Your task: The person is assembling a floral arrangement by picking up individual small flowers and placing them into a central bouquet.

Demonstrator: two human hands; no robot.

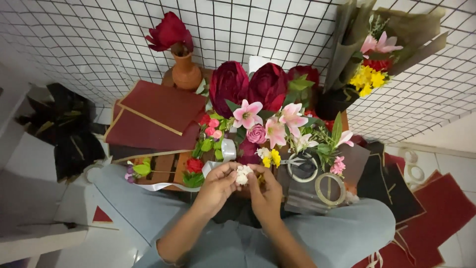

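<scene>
Two hands met over one small white flower [243, 174] at the near edge of the low wooden table [163, 166]. Left hand [216, 187] had its fingertips pinched on the bloom's left side; right hand [265, 191] was curled around its right side, fingers closed on it. Flower was held just above the person's lap, off the table. Whether it carried a stem: couldn't tell, hidden by the fingers.

Progress, as I judged it: early to middle. Only this one bloom was in hand, nothing bundled or wrapped around it yet.

Still loose on the table:
- yellow blossoms [271, 158] just beyond the right hand
- scissors [297, 164] and a tape ring [330, 188] toward the right edge
- white ribbon roll [227, 149] just beyond the left hand
- pink lilies [248, 114], a pink rose [256, 134], small red and pink buds [210, 126] mid-table
- two large dark red blooms [248, 84] at the far edge
- dark red wrapping sheets [153, 116] at the far left corner, apparently unused

Looked finished: a wrapped bouquet [372, 59] against the grid wall, far right, and a terracotta vase [186, 69] with a red flower at the far edge.

More red sheets [436, 213] lay on the floor to the right.
</scene>
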